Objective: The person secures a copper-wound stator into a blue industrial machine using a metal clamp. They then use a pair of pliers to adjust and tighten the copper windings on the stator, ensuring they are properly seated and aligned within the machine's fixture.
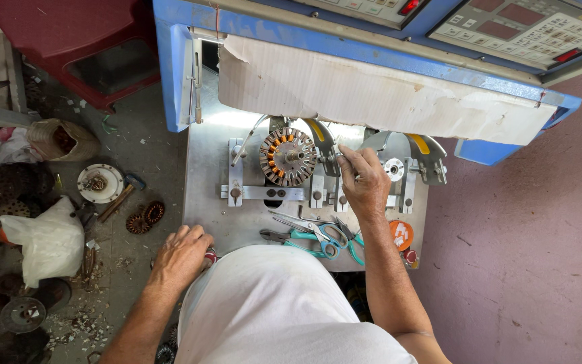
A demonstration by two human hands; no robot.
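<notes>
Right hand (365, 180) pinching a metal lever beside stator (287, 156) | left hand (182, 255) curled over a small red-capped part (210, 256) at bench edge | better kept steady, fingers off the windings.

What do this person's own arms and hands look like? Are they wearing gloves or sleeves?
Both hands are bare: no gloves, rings or watch visible on the left hand or the right hand. Both forearms are uncovered, with no sleeve in view. The only clothing seen is a white garment over the body.

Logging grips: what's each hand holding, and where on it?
Right hand pinches a thin metal lever by its end, beside the stator. Left hand rests on a small red-capped object; grip unclear.
</notes>
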